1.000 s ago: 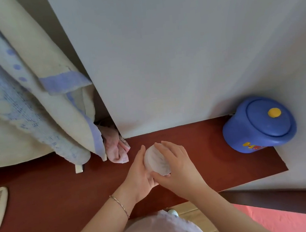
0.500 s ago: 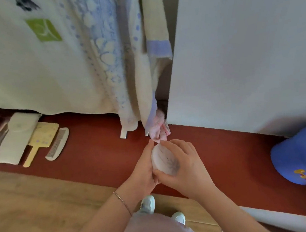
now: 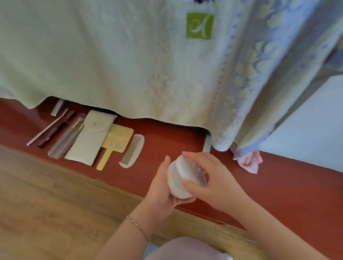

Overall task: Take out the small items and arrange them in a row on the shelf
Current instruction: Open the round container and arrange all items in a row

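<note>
A small round white jar (image 3: 181, 178) is held above the dark red shelf (image 3: 163, 143), tilted on its side. My left hand (image 3: 162, 191) cups it from below and the left. My right hand (image 3: 213, 178) grips it from the right, thumb and fingers curled round its rim. On the shelf to the left lies a row of items: a white comb (image 3: 131, 150), a yellow hand mirror (image 3: 114, 143), a white pouch (image 3: 91, 137), a grey flat item (image 3: 66, 140), a dark stick (image 3: 51, 134) and a pink toothbrush (image 3: 46, 127).
A large pale towel (image 3: 106, 52) and a blue-patterned towel (image 3: 265, 68) hang over the shelf's back. A pink cloth (image 3: 249, 161) lies on the shelf to the right. A small silver item (image 3: 57, 107) lies behind the row. Wooden floor (image 3: 37, 205) is below left.
The view has swung left, so the blue lidded pot has left the frame and the row of items has come in. Both hands still hold the white jar, now tilted on its side.
</note>
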